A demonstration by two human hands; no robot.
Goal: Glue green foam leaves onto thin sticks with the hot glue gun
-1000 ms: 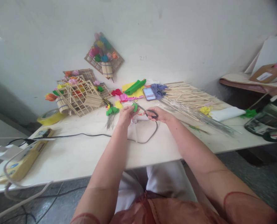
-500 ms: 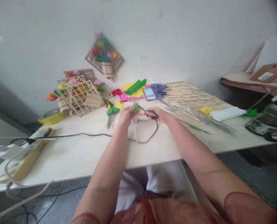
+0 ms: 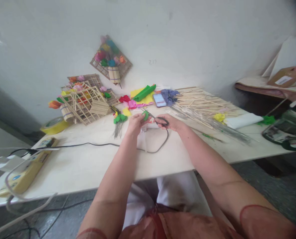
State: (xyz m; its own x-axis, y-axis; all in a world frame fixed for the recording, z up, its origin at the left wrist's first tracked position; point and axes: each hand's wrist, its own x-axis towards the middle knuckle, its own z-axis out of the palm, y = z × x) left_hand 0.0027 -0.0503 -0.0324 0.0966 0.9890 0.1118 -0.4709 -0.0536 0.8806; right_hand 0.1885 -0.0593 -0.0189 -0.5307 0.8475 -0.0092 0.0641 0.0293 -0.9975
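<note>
My left hand [image 3: 136,122] pinches a small piece of green crepe paper [image 3: 145,115] over the middle of the table. In my right hand [image 3: 168,122] is a pair of black-handled scissors [image 3: 151,114], its blades pointing left and away, at the green piece. Whether the blades touch the paper I cannot tell. Just left of my left hand lie green paper pieces on thin wire stems [image 3: 120,118]. Under my hands, a glue gun, partly hidden, seems to lie with its black cord [image 3: 154,152] curling across the tabletop.
Behind my hands are a green paper roll [image 3: 145,93], yellow sheets and pink scraps. Bamboo sticks [image 3: 202,103] and wires spread at the right, near a big jar [image 3: 284,127]. Stick lattices with paper flowers [image 3: 84,103], yellow tape [image 3: 54,126] and a power strip [image 3: 30,166] are at the left.
Both hands stay in almost the same place. The scissor blades and the green piece have shifted only slightly against each other.
</note>
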